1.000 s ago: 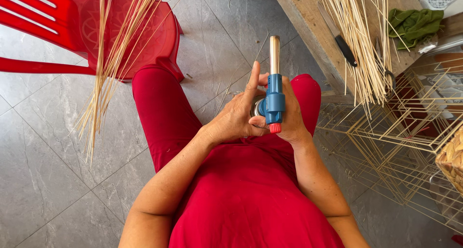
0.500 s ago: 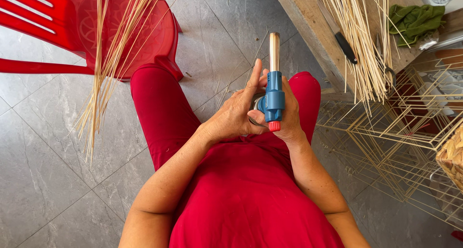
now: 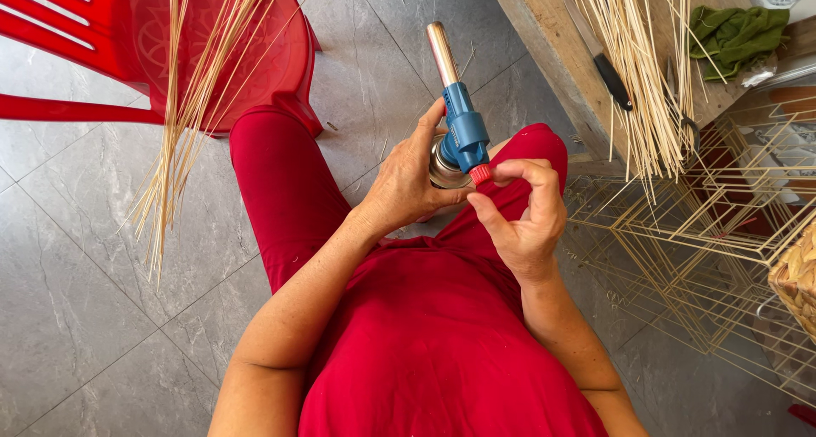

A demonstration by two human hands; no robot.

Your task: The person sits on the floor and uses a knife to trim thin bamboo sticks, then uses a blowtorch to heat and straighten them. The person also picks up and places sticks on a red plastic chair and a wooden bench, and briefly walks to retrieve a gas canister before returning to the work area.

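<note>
While the person sits with red-clothed knees over the grey tiled floor (image 3: 76, 258), the left hand (image 3: 408, 178) wraps around the metal gas canister (image 3: 444, 167), its grip closed on the canister just below the torch head; the blue torch (image 3: 463, 131) stands on the canister, tilted slightly, with its metal nozzle (image 3: 442, 53) pointing away from the body; the right hand (image 3: 523, 212) meets the torch from the other side, thumb and forefinger in a narrow grip pinching the small red knob (image 3: 481, 174) at the torch's near end; torch and canister are held above the lap, between the knees; a red plastic chair (image 3: 127, 46) carries a sheaf of thin bamboo sticks (image 3: 183, 122) that droops towards the floor; a wooden bench (image 3: 561, 37) bears more sticks (image 3: 637, 71), a dark-handled knife (image 3: 608, 71) near its edge and a green cloth (image 3: 735, 33); pale stick frames (image 3: 705, 241) lie below the bench's edge.
</note>
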